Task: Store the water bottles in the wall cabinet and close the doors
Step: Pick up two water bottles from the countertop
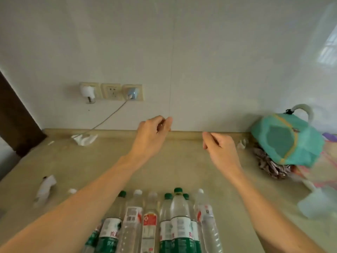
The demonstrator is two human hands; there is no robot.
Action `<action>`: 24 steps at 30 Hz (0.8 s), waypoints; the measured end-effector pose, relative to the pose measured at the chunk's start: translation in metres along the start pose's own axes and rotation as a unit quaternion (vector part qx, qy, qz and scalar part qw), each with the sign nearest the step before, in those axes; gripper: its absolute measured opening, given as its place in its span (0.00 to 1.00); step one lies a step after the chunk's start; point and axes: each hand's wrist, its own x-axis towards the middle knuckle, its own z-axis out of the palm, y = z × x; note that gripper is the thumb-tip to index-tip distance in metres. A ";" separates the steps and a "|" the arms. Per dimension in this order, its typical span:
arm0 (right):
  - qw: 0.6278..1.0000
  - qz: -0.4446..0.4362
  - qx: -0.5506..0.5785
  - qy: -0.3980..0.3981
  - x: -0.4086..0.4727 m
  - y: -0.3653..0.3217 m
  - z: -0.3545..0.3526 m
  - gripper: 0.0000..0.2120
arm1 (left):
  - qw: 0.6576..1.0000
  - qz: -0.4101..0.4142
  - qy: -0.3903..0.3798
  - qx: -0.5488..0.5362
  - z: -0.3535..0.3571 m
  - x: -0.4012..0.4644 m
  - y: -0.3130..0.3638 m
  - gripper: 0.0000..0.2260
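Both arms reach fwd over the desk (pixel 164 172), hands raised near the back wall. Left hand (pixel 152 130) sits higher, in front of the wall seam; its grip is loosely curled, thumb and forefinger tips close together, nothing visible between them. Right hand (pixel 218 146) hangs a bit lower and to the right, fingers loosely curled downward, grip holding nothing.

Water bottles (pixel 155 221) stand in a tight row at the near edge of the desk, btwn the two forearms, all upright. Some have green caps and green-white labels, others white caps w/ red-white labels. One taller green-capped bottle stands in front of the others right of centre. Neither hand touches them; both are well apart from the row. Wall cabinet isn't in view.

On the wall, three sockets (pixel 111 91) side by side: left one w/ a white plug, right one w/ a bluish plug and a grey cable (pixel 109 115) running down to the desk. Crumpled white tissue (pixel 84 139) lies at the back edge by the cable end; another white scrap (pixel 45 187) lies at left. At right, a teal bag (pixel 286 139) rests on patterned cloth, w/ a clear plastic container (pixel 317 203) near the right edge.
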 end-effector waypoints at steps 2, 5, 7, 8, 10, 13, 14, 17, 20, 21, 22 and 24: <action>0.998 0.062 -0.008 -0.016 -0.019 0.030 0.008 0.21 | 0.998 -0.042 -0.047 0.004 0.019 -0.023 -0.024 0.16; 0.988 0.131 -0.035 -0.069 -0.045 0.065 0.020 0.20 | 0.986 -0.126 -0.112 0.010 0.045 -0.056 -0.056 0.15; 0.978 0.173 -0.063 -0.102 -0.058 0.086 0.027 0.17 | 0.969 -0.178 -0.171 0.018 0.061 -0.077 -0.070 0.14; 0.971 0.188 -0.085 -0.117 -0.064 0.095 0.031 0.16 | 0.959 -0.196 -0.205 0.026 0.069 -0.086 -0.074 0.15; 0.955 0.213 -0.135 -0.153 -0.074 0.114 0.036 0.11 | 0.937 -0.228 -0.262 0.042 0.085 -0.101 -0.080 0.18; 0.921 0.276 -0.181 -0.206 -0.086 0.135 0.041 0.18 | 0.915 -0.270 -0.294 0.054 0.104 -0.113 -0.083 0.24; 0.909 0.302 -0.185 -0.217 -0.089 0.141 0.042 0.25 | 0.912 -0.280 -0.294 0.055 0.108 -0.115 -0.083 0.25; 0.887 0.350 -0.184 -0.238 -0.097 0.155 0.047 0.38 | 0.907 -0.309 -0.284 0.045 0.117 -0.116 -0.083 0.21; 0.877 0.375 -0.157 -0.254 -0.103 0.164 0.052 0.43 | 0.903 -0.326 -0.278 0.032 0.125 -0.116 -0.082 0.15; 0.876 0.380 -0.150 -0.256 -0.105 0.166 0.053 0.43 | 0.901 -0.336 -0.275 0.022 0.128 -0.116 -0.083 0.14; 0.874 0.384 -0.149 -0.257 -0.106 0.168 0.053 0.42 | 0.897 -0.348 -0.272 0.008 0.130 -0.116 -0.083 0.13; 0.874 0.387 -0.150 -0.251 -0.107 0.170 0.054 0.39 | 0.890 -0.370 -0.264 -0.019 0.132 -0.116 -0.084 0.10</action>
